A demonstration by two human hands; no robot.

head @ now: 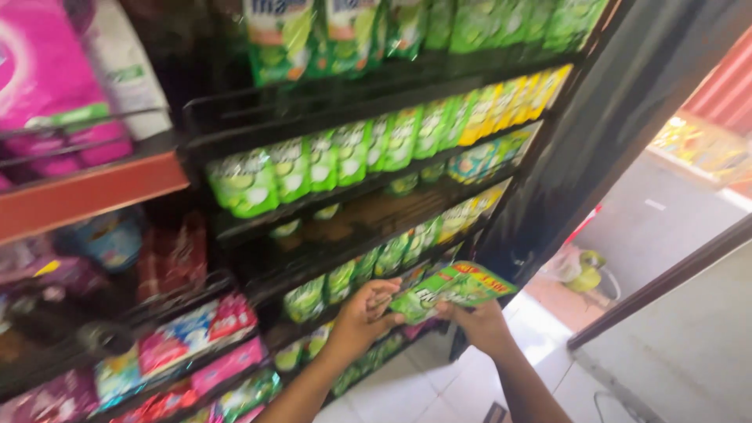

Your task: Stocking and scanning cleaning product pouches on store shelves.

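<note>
A flat green sachet pack (454, 288) with a red patch near its far corner is held in front of a dark shop shelf rack (313, 117). My left hand (364, 313) grips its near left end, fingers curled around it. My right hand (479, 321) supports it from below on the right. The pack sits level with the lower shelves, where rows of green pouches (368, 266) stand side by side.
Upper shelves hold green and yellow pouches (501, 98). Pink and white bags (55, 86) fill the rack on the left above a red shelf edge (86, 192). Pink and blue packets (188, 333) lie lower left. White floor tiles (423, 384) and a doorway (650, 227) are on the right.
</note>
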